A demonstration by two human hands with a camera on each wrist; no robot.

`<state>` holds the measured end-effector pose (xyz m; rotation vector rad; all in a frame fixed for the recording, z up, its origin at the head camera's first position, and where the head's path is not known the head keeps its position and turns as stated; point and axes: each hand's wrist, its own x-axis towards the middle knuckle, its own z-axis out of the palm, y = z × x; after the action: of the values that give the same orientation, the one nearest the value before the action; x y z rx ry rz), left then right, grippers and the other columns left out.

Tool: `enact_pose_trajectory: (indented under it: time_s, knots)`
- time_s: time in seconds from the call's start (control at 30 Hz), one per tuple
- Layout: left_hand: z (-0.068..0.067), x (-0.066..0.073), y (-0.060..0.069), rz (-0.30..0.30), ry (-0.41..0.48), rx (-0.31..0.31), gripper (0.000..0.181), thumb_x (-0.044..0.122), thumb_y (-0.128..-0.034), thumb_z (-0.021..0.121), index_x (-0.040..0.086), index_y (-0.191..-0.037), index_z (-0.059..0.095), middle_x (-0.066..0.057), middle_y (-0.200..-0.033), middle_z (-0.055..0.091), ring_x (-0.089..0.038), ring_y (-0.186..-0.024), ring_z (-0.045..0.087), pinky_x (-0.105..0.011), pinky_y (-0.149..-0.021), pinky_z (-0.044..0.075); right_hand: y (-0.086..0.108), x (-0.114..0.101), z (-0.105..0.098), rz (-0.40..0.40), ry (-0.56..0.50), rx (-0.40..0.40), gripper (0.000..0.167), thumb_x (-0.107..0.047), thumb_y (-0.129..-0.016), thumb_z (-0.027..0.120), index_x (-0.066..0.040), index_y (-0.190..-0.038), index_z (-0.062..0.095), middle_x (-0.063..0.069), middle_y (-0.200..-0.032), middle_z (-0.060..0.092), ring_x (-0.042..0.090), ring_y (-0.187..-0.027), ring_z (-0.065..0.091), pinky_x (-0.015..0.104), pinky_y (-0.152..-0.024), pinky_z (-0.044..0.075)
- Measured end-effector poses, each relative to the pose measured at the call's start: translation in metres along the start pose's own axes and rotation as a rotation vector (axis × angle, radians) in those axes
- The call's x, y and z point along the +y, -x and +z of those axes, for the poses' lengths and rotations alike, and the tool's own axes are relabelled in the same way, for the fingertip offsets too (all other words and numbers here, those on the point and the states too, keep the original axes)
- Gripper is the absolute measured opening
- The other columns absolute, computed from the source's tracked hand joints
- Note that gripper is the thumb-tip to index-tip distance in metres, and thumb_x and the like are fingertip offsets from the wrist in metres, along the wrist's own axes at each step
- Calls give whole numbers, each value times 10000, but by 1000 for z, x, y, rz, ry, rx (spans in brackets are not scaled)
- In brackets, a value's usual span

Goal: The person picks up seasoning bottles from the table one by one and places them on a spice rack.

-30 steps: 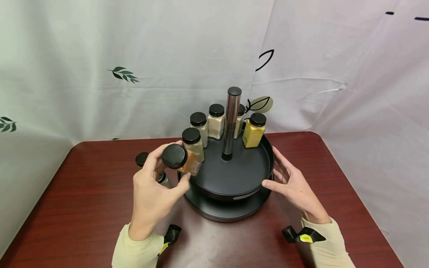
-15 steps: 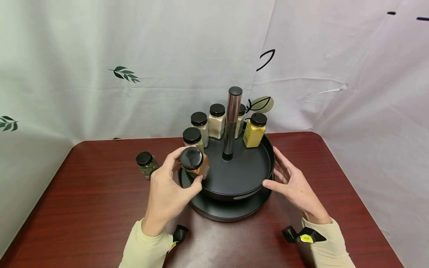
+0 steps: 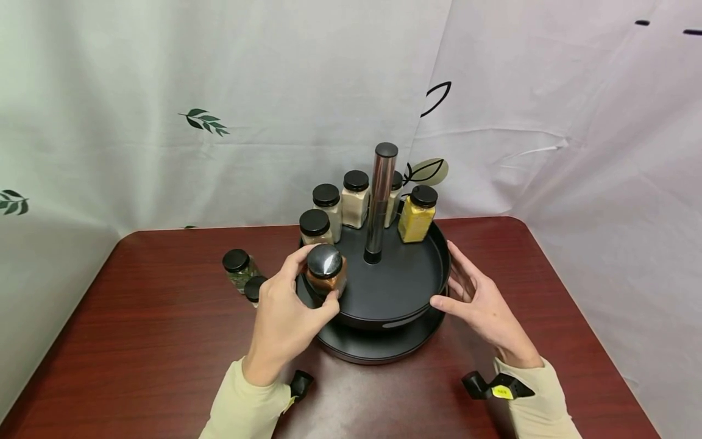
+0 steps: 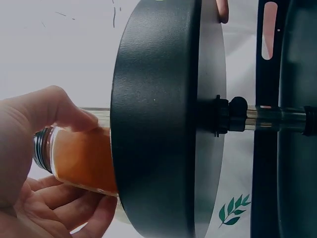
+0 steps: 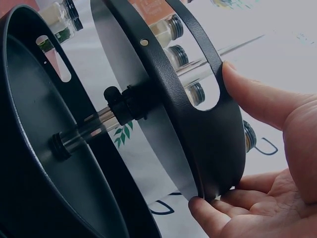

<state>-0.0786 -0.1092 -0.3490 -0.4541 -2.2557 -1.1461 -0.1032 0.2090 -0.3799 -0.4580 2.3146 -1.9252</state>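
My left hand (image 3: pixel 290 320) grips a jar of orange-brown spice (image 3: pixel 328 281) with a black lid, at the left edge of the black upper tray (image 3: pixel 389 292). In the left wrist view, thumb and fingers lie around that jar (image 4: pixel 81 158), its lower end hidden behind the tray's wall (image 4: pixel 153 119). On the tray's right side my right hand (image 3: pixel 488 305) touches the rim, fingers under and thumb on top, as the right wrist view shows too. Several black-lidded jars, one of them yellow (image 3: pixel 417 219), stand along the tray's left and back, around the central post (image 3: pixel 378 207).
Below the upper tray lies a wider-looking lower tray (image 3: pixel 378 350), joined to it by a post. Left of the trays, a jar of green herbs (image 3: pixel 241 277) and another black-lidded jar (image 3: pixel 254 288) are on the brown table (image 3: pixel 137 341). A pale curtain (image 3: pixel 274 91) hangs behind.
My left hand has carried the orange-brown jar rightward and slightly down onto the tray's left edge, and the jar now looks more upright. My right hand has stayed at the rim.
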Motion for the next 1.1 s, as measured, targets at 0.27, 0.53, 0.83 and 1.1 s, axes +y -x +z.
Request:
enact_pose_trajectory:
  time_s: [0.27, 0.53, 0.83, 1.1]
  knots:
    - [2, 1, 0, -56, -18, -37, 687, 59, -692, 835, 37, -1328, 576, -64, -1050, 734, -139, -914, 697, -403, -779, 559, 1, 1, 0, -3, -2, 1, 938, 9, -887, 745, -171, -1619, 186, 101, -1649, 235, 223, -1494, 275, 149, -1070, 361]
    - [2, 0, 0, -91, -35, -51, 692, 68, -702, 845, 0, -1333, 569, -95, -1052, 734, -187, -924, 703, -451, -806, 558, -1, 2, -1, -21, -8, -3, 939, 27, -883, 741, -163, -1618, 189, 114, -1647, 237, 223, -1490, 285, 153, -1071, 362]
    - [-2, -1, -2, -132, -53, -102, 698, 108, -726, 867, 13, -1347, 561, -88, -1072, 732, -195, -952, 700, -415, -847, 549, 0, 1, -1, -8, -7, -2, 945, 22, -880, 747, -164, -1618, 188, 106, -1646, 240, 219, -1488, 289, 158, -1074, 362]
    - [-7, -4, -5, -74, -62, -117, 710, 158, -716, 917, 51, -1328, 573, -56, -1026, 710, -173, -942, 675, -413, -837, 546, 0, 1, -1, -20, -6, -6, 937, 28, -885, 737, -155, -1619, 182, 126, -1646, 231, 242, -1491, 279, 149, -1069, 362]
